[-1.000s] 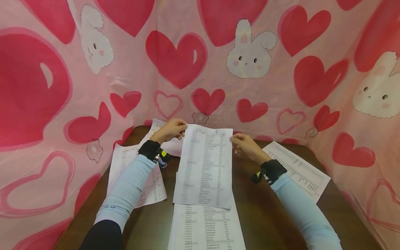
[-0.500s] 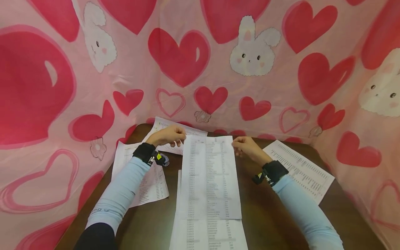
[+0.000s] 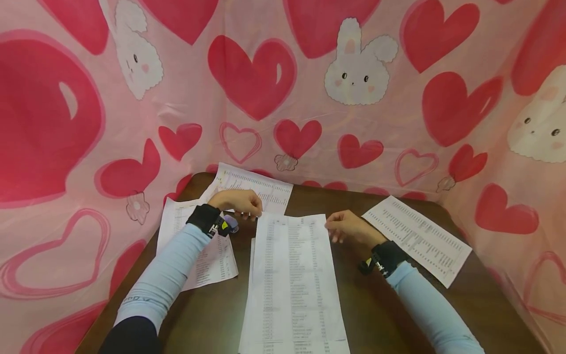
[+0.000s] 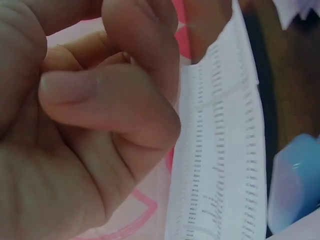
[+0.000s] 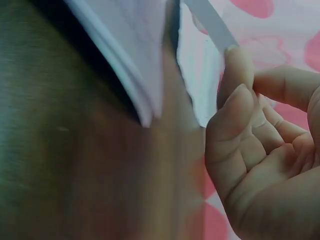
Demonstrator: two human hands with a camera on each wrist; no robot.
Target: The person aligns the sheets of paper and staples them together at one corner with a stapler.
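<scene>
The tabletop, cut off below, bears a central sheet, print too blurred to read, over other paper; left hand and right hand pinch the sheet's top corners; a bluish thing is cropped in the left wrist view

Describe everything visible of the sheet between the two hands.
The printed sheet is white, rectangular and paper-like, with columns of print too small to read. It overlies another sheet, its long sides running near to far. The left hand holds its far left corner; the right hand pinches it near the far right corner.
</scene>
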